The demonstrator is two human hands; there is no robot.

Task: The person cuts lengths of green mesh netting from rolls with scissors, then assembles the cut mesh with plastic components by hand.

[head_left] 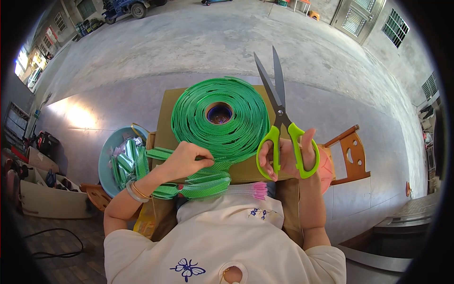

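Note:
A big roll of green ribbon-like strip (189, 106) lies flat on a brown board-like top (165, 109), wound around a cardboard core. My left hand (187, 160) is closed at the roll's near edge, its fingertips pinching a green dotted strip (222, 165). Below that hand, cut-looking lengths of green strip (203, 189) are bunched over the near edge, by my lap. My right hand (283, 154) has its fingers and thumb through the lime-green handles of the scissors (280, 112). The blades point away from me and stand apart, with nothing between them.
At the left stands a blue basin (105, 163) holding green and silvery pieces. White strips with pink ends (257, 190) lie across my lap. A wooden chair (352, 156) and a pink round thing (325, 173) are at the right. Concrete floor stretches ahead towards a parked blue vehicle (125, 9).

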